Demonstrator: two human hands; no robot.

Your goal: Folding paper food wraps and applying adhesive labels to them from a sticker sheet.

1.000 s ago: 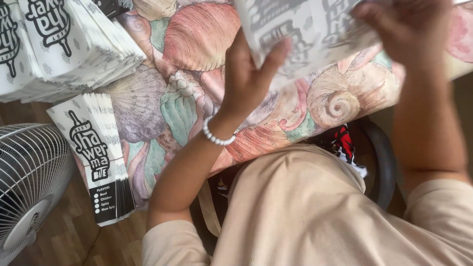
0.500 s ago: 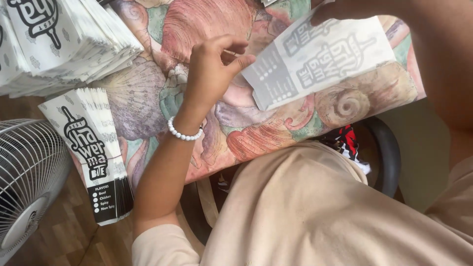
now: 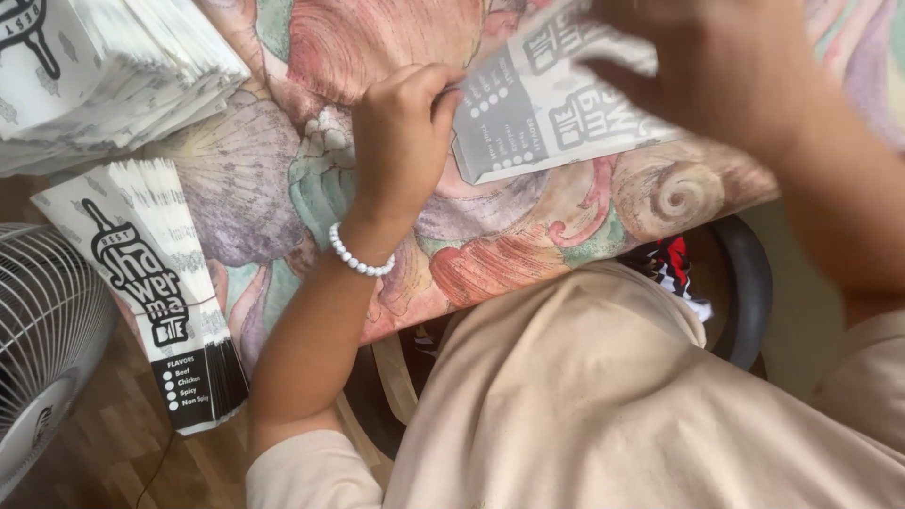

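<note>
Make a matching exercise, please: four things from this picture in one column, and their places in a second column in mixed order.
Things:
1. paper sleeve
2. bead bracelet
3. fan
4. sleeve stack

Places:
A. bottom left, on the floor
B. top left, on the tablecloth
C. on the left hand wrist
D. flat under the right hand

Pairs: 1-D, 2-C, 3-A, 4-B

White printed paper bags: stack (image 3: 104, 71) top-left, one (image 3: 556, 104) ctr.
</note>
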